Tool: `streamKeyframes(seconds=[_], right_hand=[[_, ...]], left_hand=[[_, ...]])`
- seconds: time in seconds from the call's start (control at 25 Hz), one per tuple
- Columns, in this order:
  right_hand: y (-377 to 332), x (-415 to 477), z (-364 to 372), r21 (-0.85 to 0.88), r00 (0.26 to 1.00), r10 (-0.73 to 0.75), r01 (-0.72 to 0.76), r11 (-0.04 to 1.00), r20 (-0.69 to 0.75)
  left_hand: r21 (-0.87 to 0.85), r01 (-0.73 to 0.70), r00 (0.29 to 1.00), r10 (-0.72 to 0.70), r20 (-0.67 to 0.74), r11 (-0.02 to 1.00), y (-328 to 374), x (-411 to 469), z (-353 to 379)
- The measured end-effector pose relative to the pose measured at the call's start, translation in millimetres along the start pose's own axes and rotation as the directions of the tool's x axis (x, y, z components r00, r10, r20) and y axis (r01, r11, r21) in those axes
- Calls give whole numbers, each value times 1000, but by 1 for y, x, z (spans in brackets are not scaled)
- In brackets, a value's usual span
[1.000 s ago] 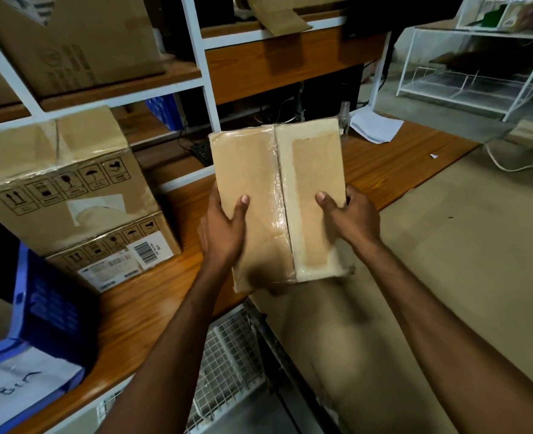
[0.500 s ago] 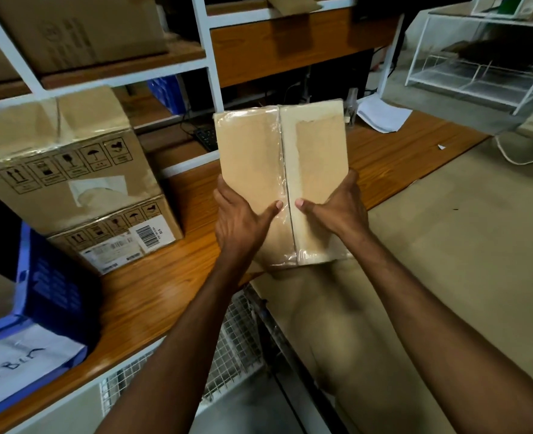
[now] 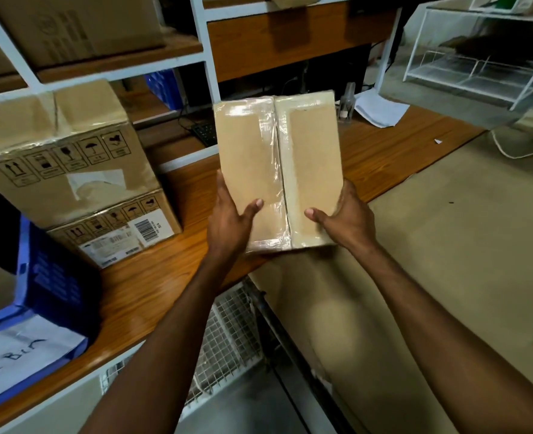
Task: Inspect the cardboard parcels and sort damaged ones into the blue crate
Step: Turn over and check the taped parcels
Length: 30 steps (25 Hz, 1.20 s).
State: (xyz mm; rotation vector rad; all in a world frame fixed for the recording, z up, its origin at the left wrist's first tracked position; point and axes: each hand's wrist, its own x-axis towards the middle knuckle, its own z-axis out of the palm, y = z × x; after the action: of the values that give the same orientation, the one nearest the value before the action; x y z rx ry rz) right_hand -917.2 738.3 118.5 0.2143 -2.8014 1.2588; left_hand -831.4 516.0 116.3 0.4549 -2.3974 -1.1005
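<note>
A long wooden counter (image 3: 152, 286) runs from lower left to upper right, and a broad sheet of brown cardboard (image 3: 453, 245) lies flat to its right. Two cartons are stacked on the counter at the left: the upper carton (image 3: 68, 170), with a crumpled top and a row of handling symbols, sits on the lower carton (image 3: 118, 236), which carries a barcode label. The blue crate (image 3: 55, 283) stands at the lower left just beside that stack, with a white handwritten sheet across its near side. The cardboard parcel (image 3: 259, 158) is held up in the air over the counter's front edge, well apart from the crate, its broad face toward the camera and clear tape wrinkled along the centre seam. The left hand (image 3: 230, 223) clasps its lower left edge and the right hand (image 3: 349, 220) its lower right edge. Each hand's thumb is pressed on the front face, the left thumb (image 3: 254, 206) and the right thumb (image 3: 317, 214) either side of the seam and apart. The other fingers are hidden behind the parcel.
</note>
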Motion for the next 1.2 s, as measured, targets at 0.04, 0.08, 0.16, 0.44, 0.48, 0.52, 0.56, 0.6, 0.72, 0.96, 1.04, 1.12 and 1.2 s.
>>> streamKeyframes(seconds=[0.04,0.08,0.16,0.44,0.48,0.52,0.56,0.6,0.72,0.96,1.04,1.12,1.2], right_hand=[[4,0,0,45,1000,-7,6,999,17],[6,-1,-2,91,999,-10,7,996,31],[11,2,-4,124,999,-33,34,992,-4],[33,-6,-10,300,971,-12,-62,952,239],[39,-7,-11,284,965,-17,-60,957,262],[43,-8,-13,286,955,-16,-73,956,296],[48,-10,-15,303,939,-22,-89,949,344],[50,-13,-16,303,921,-24,-103,947,388],[55,-15,-16,274,922,-24,-89,958,386],[32,-7,-30,422,977,-47,-47,906,210],[33,-7,-25,396,990,23,-77,915,140],[35,-11,-22,412,983,52,-122,903,177],[31,-22,-26,500,977,20,-127,856,214]], left_hand=[[-33,-5,1000,5,11,999,-1,-1,0],[-68,-13,1000,15,23,998,-2,-3,-3],[-127,-33,999,35,13,991,-6,-3,-6],[-322,74,973,3,231,944,-39,-26,-7],[-324,80,967,5,253,943,-45,-31,-6],[-316,78,965,9,263,946,-49,-33,-6],[-310,76,959,15,282,948,-52,-33,-7],[-297,69,948,30,315,952,-54,-33,-9],[-254,75,910,38,413,964,-59,-29,-17],[-366,95,962,9,272,926,-44,-33,-27],[-329,96,979,-29,203,940,-39,-33,-23],[-310,107,979,-44,201,945,-34,-35,-22],[-342,129,970,-47,240,931,-27,-43,-23]])
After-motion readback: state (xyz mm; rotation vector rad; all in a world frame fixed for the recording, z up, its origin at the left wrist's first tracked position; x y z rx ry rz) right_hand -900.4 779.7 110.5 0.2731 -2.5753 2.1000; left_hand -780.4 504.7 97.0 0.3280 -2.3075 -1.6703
